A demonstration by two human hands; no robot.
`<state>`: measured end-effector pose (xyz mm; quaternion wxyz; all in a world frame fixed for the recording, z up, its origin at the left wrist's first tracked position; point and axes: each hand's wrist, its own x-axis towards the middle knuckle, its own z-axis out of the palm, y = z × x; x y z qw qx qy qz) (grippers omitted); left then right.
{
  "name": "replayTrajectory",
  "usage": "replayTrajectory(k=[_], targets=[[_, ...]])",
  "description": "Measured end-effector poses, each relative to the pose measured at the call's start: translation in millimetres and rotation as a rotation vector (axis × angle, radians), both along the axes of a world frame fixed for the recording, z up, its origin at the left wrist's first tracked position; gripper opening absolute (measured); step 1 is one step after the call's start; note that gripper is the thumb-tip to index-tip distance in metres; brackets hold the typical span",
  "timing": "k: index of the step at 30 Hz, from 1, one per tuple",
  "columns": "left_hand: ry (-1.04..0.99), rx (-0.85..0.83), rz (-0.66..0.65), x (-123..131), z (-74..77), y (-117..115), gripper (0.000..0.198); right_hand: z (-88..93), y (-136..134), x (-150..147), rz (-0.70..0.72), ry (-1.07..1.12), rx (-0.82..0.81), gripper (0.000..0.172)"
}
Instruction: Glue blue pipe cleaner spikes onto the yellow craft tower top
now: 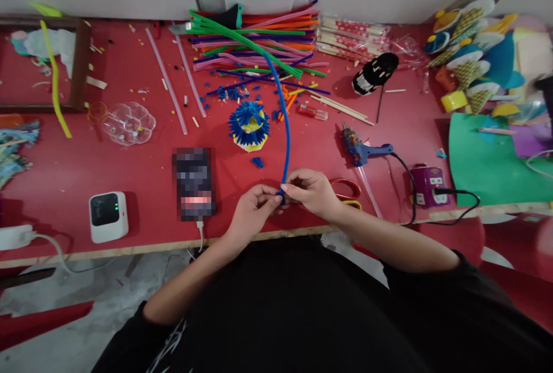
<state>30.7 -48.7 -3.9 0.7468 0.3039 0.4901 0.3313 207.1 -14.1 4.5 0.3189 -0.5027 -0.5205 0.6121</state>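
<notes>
A long blue pipe cleaner [286, 125] curves up from my fingers towards the back of the table. Its near end is bunched or folded between my hands, partly hidden by the fingertips. My right hand [313, 193] is closed in a pinch on the pipe cleaner. From the other side, my left hand [254, 208] is closed on its folded end. Just beyond stands a blue and yellow pipe-cleaner piece [249, 126] with spiky tiers. A few short cut blue bits [257, 162] lie between it and my hands.
Behind is a pile of coloured pipe cleaners [259, 41]. Scissors [348, 191] lie beside my right hand, with a blue glue gun [363, 149] corded to a purple power block [427, 187]. A phone [194, 184] and a white device [109, 217] are to the left.
</notes>
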Motion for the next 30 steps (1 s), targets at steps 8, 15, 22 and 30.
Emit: replayTrajectory(k=[8, 15, 22, 30], targets=[[0.070, 0.084, 0.000, 0.5, 0.6, -2.0, 0.034, -9.8, -6.2, 5.4, 0.120, -0.249, 0.149, 0.043], [0.200, 0.158, -0.018, -9.4, 6.6, -2.8, 0.032, 11.1, -7.7, 72.4, 0.387, -0.780, 0.375, 0.020], [0.384, 0.265, -0.045, -20.4, 8.5, -0.8, 0.027, 27.8, -41.7, 110.1, 0.660, -1.229, 0.494, 0.026], [0.560, 0.413, -0.081, -20.1, 6.9, -1.6, 0.026, 4.7, -47.3, 109.0, 0.590, -1.334, 0.379, 0.009]])
